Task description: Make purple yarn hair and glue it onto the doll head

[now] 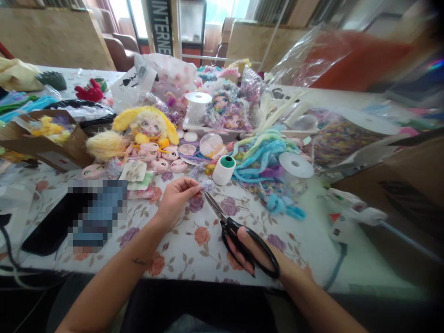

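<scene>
My left hand (176, 196) pinches shut on a pale tuft of yarn (208, 186) just above the flowered table (194, 249), holding it out to the tips of the black scissors (229, 227), my right hand (258, 256) clamped through their handles.

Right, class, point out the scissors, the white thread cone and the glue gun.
scissors (222, 217): head view, on the pivot.
white thread cone (222, 173): head view, on its side.
glue gun (357, 210): head view, on its white body.
</scene>
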Demonstrator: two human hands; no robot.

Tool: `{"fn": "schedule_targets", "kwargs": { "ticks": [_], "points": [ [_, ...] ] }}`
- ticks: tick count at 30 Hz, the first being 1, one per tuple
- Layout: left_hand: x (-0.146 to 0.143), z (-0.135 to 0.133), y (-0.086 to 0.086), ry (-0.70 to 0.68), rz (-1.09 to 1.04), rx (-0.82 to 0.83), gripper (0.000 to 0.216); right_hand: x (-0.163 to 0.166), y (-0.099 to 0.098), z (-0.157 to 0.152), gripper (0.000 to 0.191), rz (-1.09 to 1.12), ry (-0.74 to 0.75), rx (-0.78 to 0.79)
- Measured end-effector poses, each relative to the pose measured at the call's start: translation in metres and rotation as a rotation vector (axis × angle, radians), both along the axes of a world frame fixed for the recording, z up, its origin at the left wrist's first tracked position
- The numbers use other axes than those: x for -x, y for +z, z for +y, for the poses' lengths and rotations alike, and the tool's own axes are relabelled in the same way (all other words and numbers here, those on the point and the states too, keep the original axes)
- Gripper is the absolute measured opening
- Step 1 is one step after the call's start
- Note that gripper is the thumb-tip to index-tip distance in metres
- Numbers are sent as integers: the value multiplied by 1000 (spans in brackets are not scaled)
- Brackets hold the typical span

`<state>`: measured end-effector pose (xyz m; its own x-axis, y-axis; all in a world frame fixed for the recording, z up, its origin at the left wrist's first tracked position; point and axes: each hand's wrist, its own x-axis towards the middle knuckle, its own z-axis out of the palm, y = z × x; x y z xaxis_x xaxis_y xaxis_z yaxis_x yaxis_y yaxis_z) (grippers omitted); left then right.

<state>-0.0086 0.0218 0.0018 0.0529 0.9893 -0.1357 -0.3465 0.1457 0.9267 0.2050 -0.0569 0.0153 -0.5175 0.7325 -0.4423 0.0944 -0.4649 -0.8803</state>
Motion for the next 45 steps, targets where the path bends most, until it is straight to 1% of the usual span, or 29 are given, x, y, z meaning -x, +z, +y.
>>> {"fn": "schedule_targets", "kwargs": {
  "ticks": [3,6,11,17,20,24,29,33,41,45],
  "points": [
    [2,0,0,-28,-77,39,20,0,1,-2,71,-41,34,-41],
    [2,1,0,-34,-100,48,19,2,-3,-4,69,-11,6,-53],
    [0,1,0,6,-18,-6,18,8,-10,-2,68,19,-51,-34],
    [-2,0,1,39,67,-69,19,12,-8,3,65,20,-75,25],
    [-2,-1,2,59,124,-111,19,10,-3,7,65,-31,-74,-4],
    [-2,-2,1,68,182,-146,17,9,10,10,65,-190,-30,-71],
    [-1,-1,-1,43,234,-176,13,10,20,13,61,-279,-26,-63],
    [0,-1,-2,38,262,-184,13,9,18,16,60,-295,-11,-65],
    [1,0,-3,32,279,-191,11,7,11,18,65,-298,18,-88],
    [0,-1,-3,34,282,-187,9,6,8,20,67,-324,45,-137]
  ]
}}
